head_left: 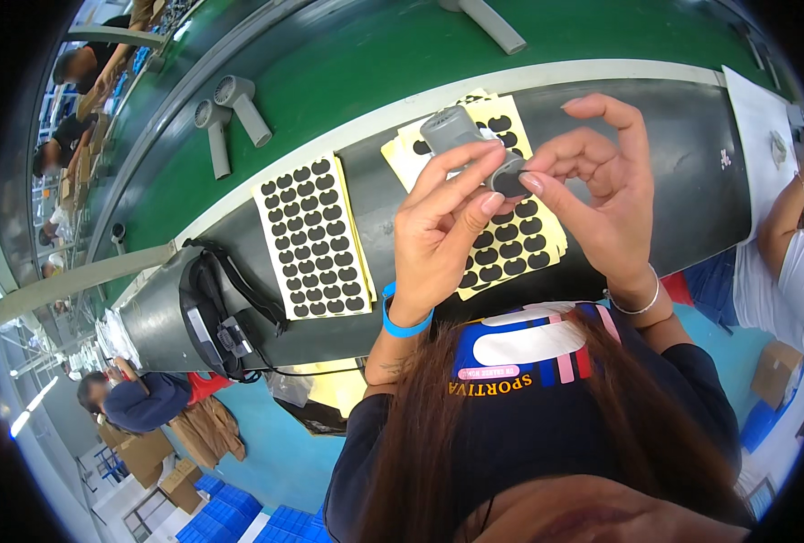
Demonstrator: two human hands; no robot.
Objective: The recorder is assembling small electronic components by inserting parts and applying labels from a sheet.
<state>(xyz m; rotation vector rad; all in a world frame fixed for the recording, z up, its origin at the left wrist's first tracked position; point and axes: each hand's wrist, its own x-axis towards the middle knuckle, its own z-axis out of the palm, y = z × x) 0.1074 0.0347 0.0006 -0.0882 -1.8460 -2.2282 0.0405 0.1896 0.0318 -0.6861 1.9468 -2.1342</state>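
Observation:
My left hand (431, 240) is closed round a grey handheld fan (450, 127), holding it above the sheets on the right. A flat rounded end of the grey part faces me, with a black sticker (509, 179) over it. At that sticker's right edge, the thumb and a finger of my right hand (601, 185) pinch together, the index finger raised. Beneath both hands lies a stack of yellow sheets (537, 237) with rows of black stickers, partly hidden. To the left sits another sticker sheet (313, 237) on a pile.
The dark worktop (664, 181) borders a green conveyor belt (347, 63). Two grey fans (243, 109) lie on the belt at left, another fan (492, 23) farther right. A black bag (212, 312) with straps sits left. Other people work at both sides, including one person (786, 235) at right.

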